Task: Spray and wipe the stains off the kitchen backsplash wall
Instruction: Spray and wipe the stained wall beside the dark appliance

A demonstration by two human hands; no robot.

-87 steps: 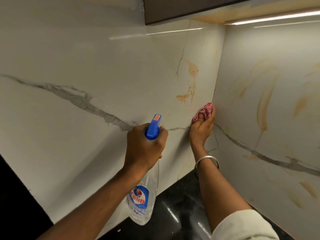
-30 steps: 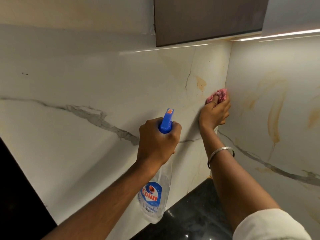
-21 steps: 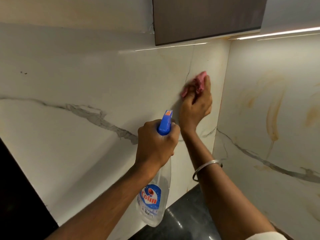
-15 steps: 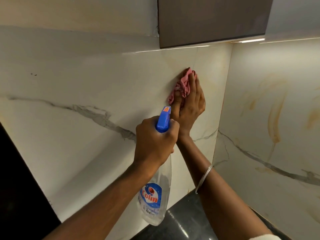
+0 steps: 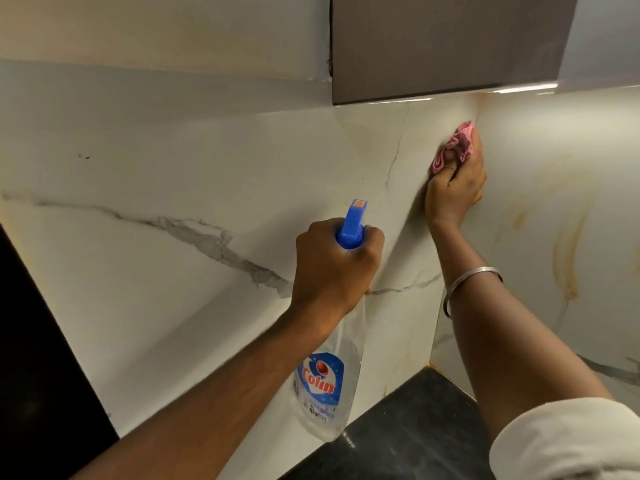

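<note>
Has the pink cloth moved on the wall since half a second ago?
Yes. The pink cloth, held by the right hand, has moved right. It now lies at the corner seam, from which it stood clearly apart before.

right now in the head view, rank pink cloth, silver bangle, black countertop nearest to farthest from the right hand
1. pink cloth, gripped in the right hand at the corner.
2. silver bangle, on its wrist below.
3. black countertop, at the bottom.
</note>
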